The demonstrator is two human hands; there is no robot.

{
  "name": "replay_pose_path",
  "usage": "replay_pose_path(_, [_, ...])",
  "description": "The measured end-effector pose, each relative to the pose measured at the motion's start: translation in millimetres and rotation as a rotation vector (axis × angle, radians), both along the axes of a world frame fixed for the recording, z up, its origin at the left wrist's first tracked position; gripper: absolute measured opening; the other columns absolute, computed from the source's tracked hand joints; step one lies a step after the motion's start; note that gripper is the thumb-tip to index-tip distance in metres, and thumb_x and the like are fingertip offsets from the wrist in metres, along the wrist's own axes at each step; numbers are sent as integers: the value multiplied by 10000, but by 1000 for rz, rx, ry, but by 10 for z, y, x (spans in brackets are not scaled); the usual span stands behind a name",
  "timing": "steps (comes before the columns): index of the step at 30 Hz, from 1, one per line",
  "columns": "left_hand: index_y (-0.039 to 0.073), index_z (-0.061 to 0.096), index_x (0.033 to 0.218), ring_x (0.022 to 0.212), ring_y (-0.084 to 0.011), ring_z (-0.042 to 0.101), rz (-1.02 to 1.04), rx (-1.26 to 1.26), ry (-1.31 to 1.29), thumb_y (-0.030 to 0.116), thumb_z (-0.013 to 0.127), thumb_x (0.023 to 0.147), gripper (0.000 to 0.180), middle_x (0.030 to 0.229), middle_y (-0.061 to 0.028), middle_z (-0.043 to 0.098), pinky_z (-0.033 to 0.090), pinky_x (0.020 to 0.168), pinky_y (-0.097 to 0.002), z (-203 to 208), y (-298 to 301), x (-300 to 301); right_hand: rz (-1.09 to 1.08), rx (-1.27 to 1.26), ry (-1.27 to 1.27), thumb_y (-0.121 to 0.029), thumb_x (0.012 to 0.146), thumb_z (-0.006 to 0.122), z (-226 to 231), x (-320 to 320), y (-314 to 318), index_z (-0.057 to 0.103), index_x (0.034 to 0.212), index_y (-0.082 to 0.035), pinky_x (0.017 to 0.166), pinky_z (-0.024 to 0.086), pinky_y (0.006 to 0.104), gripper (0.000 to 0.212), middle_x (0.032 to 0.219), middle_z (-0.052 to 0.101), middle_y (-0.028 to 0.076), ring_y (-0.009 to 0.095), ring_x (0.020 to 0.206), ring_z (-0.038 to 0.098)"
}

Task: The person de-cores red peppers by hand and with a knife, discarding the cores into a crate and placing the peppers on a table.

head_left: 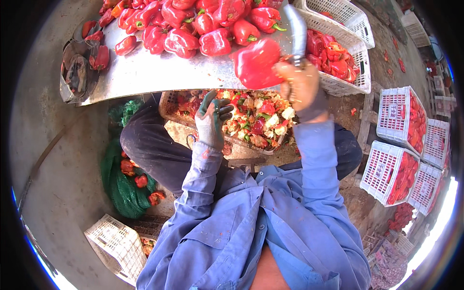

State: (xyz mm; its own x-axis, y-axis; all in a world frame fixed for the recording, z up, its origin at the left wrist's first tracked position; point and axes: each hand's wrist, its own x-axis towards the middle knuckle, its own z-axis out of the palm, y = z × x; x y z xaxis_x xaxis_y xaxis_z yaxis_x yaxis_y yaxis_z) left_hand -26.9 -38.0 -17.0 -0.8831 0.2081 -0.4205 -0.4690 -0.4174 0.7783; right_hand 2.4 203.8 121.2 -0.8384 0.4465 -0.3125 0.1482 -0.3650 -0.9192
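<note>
My right hand (300, 89), in a soiled glove, is closed round a knife whose curved blade (296, 31) points away from me. At its fingers is a red bell pepper (256, 63), blurred by motion, above the metal table's near edge; I cannot tell whether it is gripped or only touching. My left hand (212, 116), in a pale glove with dark fingertips, is held with fingers apart and nothing in it. Below both hands a crate (166, 108) holds pepper cores, seeds and scraps. Whole red bell peppers (181, 42) are heaped on the metal table (130, 79).
A white crate of cut red peppers (365, 72) stands at the table's right. Further right are stacked white crates (382, 171) of red pieces. At the left lie a green mesh bag (118, 183) with peppers beside it, a tipped white crate (113, 241) and a container (72, 92) at the table corner.
</note>
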Motion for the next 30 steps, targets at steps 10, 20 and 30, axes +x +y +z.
replay_pose_path(10, [5, 500, 1509, 899, -270, 751, -90, 40, -66, 305, 633, 1084, 536, 1121, -178, 745, 608, 757, -354, -99, 66, 113, 47, 61, 42, -125, 903, 796, -643, 183, -182, 655, 1060, 14, 434, 428, 271, 253, 722, 626, 24, 103, 478, 550])
replay_pose_path(20, [-2, 607, 1434, 967, -108, 647, -77, -450, 437, -19, 588, 1017, 418, 1111, -83, 724, 510, 854, -254, 243, 149, -180, 23, 86, -181, -70, 903, 781, -777, 241, 27, 676, 1036, -6, 419, 422, 276, 181, 687, 596, -2, 90, 471, 534])
replay_pose_path(30, [63, 606, 1429, 1101, -414, 702, -86, -1244, 1235, 164, 738, 924, 532, 1207, -232, 696, 573, 925, -487, 1069, 796, -1536, -320, 747, -228, -226, 910, 811, -17, 162, 1785, 677, 1011, -26, 421, 411, 300, 261, 693, 629, 30, 122, 484, 562])
